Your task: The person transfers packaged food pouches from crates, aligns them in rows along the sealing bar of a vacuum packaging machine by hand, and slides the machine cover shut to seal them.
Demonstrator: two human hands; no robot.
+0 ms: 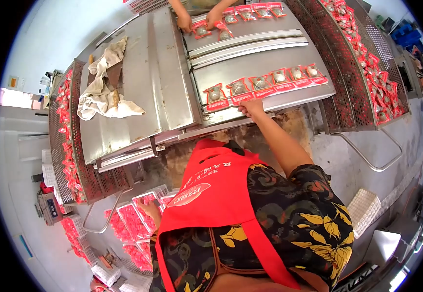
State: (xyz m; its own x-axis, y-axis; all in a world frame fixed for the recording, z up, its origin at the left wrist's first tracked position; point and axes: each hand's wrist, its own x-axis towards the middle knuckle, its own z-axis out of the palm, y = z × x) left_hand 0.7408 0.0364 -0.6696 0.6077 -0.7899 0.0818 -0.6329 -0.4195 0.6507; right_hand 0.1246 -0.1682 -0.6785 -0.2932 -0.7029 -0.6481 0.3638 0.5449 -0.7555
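My right hand (252,108) is at the near edge of the steel work surface, its fingers closed on the lower edge of a clear packet with red print (239,88). That packet holds a round, egg-like item. To its left lies a similar packet (215,94), and several more packets (279,77) continue the row to the right. Down by my left side, my left hand (150,210) reaches over a white crate (122,208) filled with red packets. Its fingers are too small and partly hidden to make out.
Opposite, a co-worker's hands (213,18) handle packets in a far row. Perforated bins of red packets (378,87) stand right and left. A beige cloth (108,100) lies on the steel cover (145,63). A metal handle (374,168) juts out at right.
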